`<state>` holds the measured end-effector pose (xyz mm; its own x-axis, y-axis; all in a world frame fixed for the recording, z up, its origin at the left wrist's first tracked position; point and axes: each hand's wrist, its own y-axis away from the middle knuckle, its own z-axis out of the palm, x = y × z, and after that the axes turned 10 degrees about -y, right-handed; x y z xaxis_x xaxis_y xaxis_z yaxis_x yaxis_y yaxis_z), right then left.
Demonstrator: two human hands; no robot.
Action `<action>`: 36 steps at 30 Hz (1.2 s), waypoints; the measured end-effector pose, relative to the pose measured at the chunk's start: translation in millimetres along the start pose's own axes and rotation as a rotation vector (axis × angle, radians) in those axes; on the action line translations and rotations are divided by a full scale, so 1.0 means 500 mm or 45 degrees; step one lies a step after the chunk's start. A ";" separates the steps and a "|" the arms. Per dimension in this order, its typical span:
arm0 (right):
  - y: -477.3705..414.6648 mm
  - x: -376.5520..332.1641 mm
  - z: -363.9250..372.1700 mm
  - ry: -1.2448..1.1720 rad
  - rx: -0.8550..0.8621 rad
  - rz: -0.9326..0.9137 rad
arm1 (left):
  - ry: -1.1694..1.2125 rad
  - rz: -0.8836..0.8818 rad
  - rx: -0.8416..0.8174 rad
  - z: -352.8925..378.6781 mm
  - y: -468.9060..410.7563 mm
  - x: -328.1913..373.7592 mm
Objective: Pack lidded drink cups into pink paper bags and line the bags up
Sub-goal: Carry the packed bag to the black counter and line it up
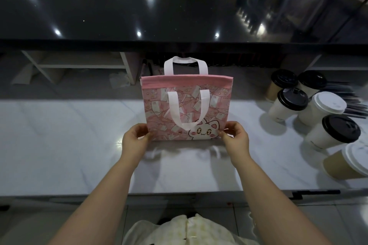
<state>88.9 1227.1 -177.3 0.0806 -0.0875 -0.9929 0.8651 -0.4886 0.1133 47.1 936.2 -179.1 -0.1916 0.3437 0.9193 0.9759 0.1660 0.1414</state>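
A pink bag (157, 109) with a cartoon cat print and white handles stands upright at the middle of the white marble counter (59, 135). My left hand (135, 139) pinches its lower left corner and my right hand (236, 138) pinches its lower right corner. The bag looks flat, its top closed; I cannot see inside. Several lidded cups stand in a cluster at the right: a black-lidded white cup (286, 105), a white-lidded cup (322, 107), another black-lidded cup (332, 133) and a brown cup with a white lid (346, 165) at the frame edge.
A raised glossy black bar top (179, 18) runs across behind the counter. Dark straws or sticks (346, 95) lie behind the cups at the far right. The counter's near edge is just in front of my body.
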 end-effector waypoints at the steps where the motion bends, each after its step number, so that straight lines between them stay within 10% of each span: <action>1: 0.001 0.003 -0.002 0.011 0.003 0.015 | -0.003 -0.022 0.006 -0.001 0.003 -0.008; 12: -0.003 -0.043 0.040 -0.159 -0.058 -0.006 | 0.162 0.025 0.053 -0.035 -0.001 0.021; 36: 0.218 -0.158 0.624 -0.558 -1.189 0.467 | 0.428 -0.219 1.397 -0.466 0.311 -0.011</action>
<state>22.3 909.9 -75.3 0.3868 -0.4850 -0.7844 0.8738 0.4646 0.1436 223.9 744.9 -76.5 -0.1150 0.0033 0.9934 0.2939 0.9553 0.0308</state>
